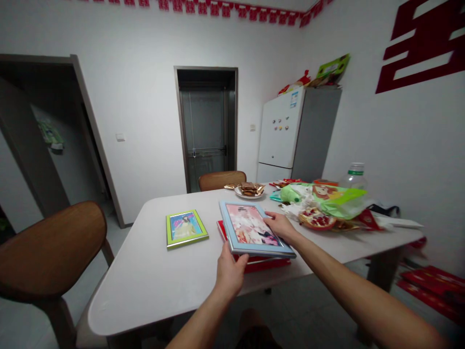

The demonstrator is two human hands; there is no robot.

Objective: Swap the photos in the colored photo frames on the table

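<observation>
Head view shows me a light-blue rectangular picture frame (250,229) held face up at the near side of a white table with rounded corners (152,278), slightly right of centre. I have the left hand (231,269) pinching its near left corner, while the fingers of the right hand (282,227) curl over its right side onto the front. Taking opposite sides like this probably serves to steady a broad, flat piece and share its weight; the slight tilt turns the picture up towards me.

Under it sits a red flat item with a straight edge (271,264). Most of it is covered, so I can't tell whether it is another frame or a box, or whether the blue one rests on it.

A lime-green rectangular picture frame (187,229) lies flat to the left, well apart, I'd guess to leave working room between.

As for containers, both upper frames hold prints: pink and white in the blue, a figure in a pale yellow dress in the green. Beyond, a round white plate (238,194) carries brown and gold wrapped snacks (250,188). At right, a cut red pomegranate (317,219) sits beside a crumpled green plastic bag (336,199), with a clear plastic bottle (354,181) behind.
</observation>
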